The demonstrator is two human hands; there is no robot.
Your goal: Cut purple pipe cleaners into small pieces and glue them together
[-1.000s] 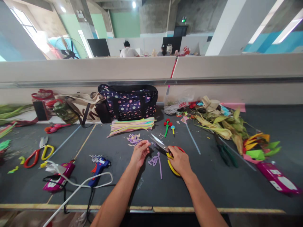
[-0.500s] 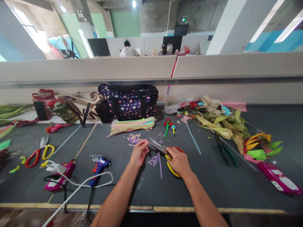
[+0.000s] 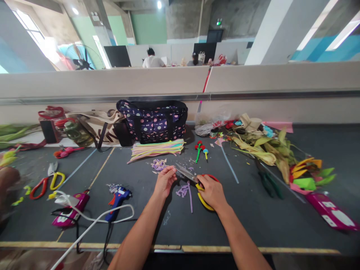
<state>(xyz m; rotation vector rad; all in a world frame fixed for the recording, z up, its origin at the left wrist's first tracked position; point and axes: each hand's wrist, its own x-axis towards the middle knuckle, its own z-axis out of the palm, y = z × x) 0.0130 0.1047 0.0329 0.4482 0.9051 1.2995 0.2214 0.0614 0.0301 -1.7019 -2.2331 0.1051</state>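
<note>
Clock centred between the hands. Left hand (image 3: 166,182): fingertips together, anything pinched too small to make out. Right hand (image 3: 212,192): clamped on scissors (image 3: 186,173), blades toward 10 o'clock, tips just beside left fingertips. Step looks like snipping; next cut would call for skin clear of blades. Purple clippings (image 3: 182,191) at 6 on surface (image 3: 242,221). Far 9: another person's hand (image 3: 8,183), blurred, cut off.

Moderate, even indoor light. Slanted white-framed window (image 3: 27,25), far ahead-left of hands (image 3: 165,182), blown out; small round white ceiling lamp (image 3: 159,5) glaring ahead. Soft arm shadow on matte dark-grey tabletop (image 3: 233,153). Wide-angle stretch, edges blurred: magenta plastic case (image 3: 332,213), far right.
</note>
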